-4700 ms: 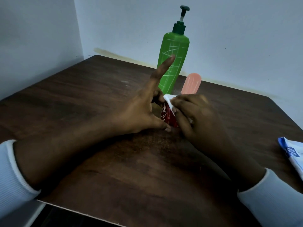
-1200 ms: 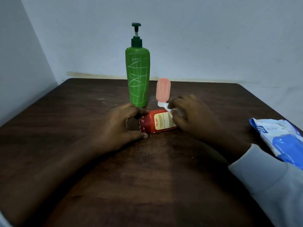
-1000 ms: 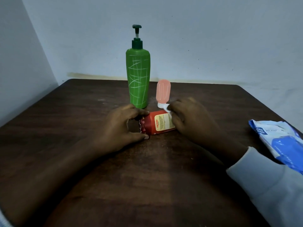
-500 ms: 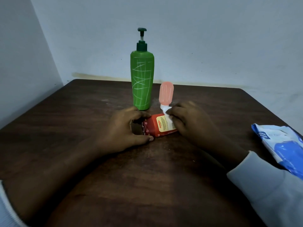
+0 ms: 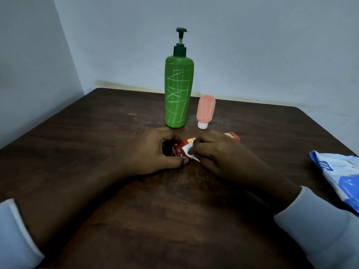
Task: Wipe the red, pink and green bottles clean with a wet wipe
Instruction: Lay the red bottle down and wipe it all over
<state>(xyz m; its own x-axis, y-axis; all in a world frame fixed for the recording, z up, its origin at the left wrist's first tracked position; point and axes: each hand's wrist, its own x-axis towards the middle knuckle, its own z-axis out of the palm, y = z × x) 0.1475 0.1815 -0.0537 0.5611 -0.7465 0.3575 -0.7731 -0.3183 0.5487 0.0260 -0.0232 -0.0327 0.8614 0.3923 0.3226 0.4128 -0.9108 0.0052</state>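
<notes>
The red bottle (image 5: 179,149) lies on its side on the dark wooden table (image 5: 97,133), mostly hidden between my hands. My left hand (image 5: 153,150) grips its left end with thumb and curled fingers. My right hand (image 5: 217,152) pinches a white wet wipe (image 5: 189,152) against the bottle's body; the bottle's right end shows past the knuckles. Just behind, the tall green pump bottle (image 5: 177,94) stands upright, streaked with white scribbles. The small pink bottle (image 5: 205,110) stands cap-down to its right.
A blue and white wet wipe pack (image 5: 338,175) lies at the table's right edge. Walls close in the table at the back and on the left. Bare wood shows in front of my forearms.
My right hand has slid the wipe leftward along the red bottle, covering the yellow label that showed earlier. The left hand keeps its hold on the bottle's end.
</notes>
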